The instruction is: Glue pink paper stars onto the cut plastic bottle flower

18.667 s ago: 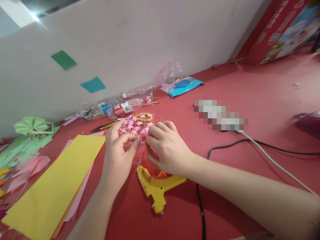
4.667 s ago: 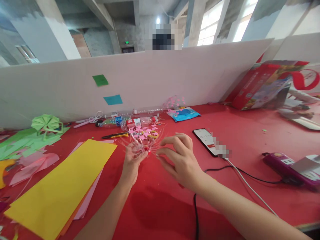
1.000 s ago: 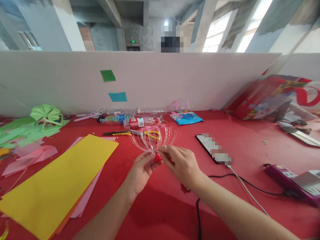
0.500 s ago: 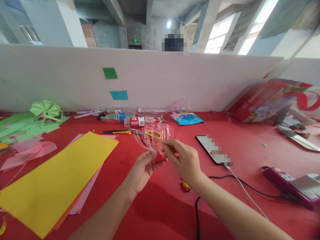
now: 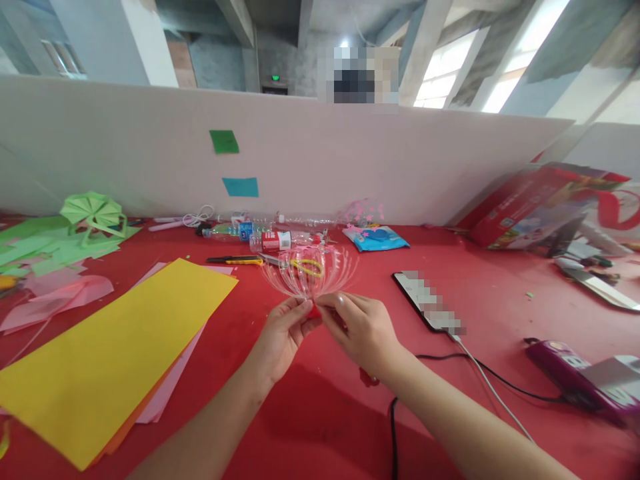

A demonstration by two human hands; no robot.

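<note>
A clear plastic bottle top cut into thin strips (image 5: 310,270) fans out above my hands, its strips curving outward like petals. Its red cap (image 5: 313,311) shows between my fingers at the bottom. My left hand (image 5: 286,333) is closed around the cap and neck, thumb on top. Fingers of my right hand (image 5: 357,327) are pinched together at the base of the strips, close to the left thumb; what exactly they grip is hidden. Behind the strips lie scissors with yellow handles (image 5: 307,268) and a yellow-black utility knife (image 5: 235,261).
Yellow paper sheets (image 5: 120,360) and green paper scraps (image 5: 35,247) cover the left side. Plastic bottles (image 5: 275,241) and a blue packet (image 5: 377,240) line the white partition (image 5: 320,153). A phone (image 5: 420,300) with a cable and a purple device (image 5: 565,367) lie to the right.
My right hand has come down and left, from among the strips to their base beside my left thumb. The strips now spread more evenly to both sides.
</note>
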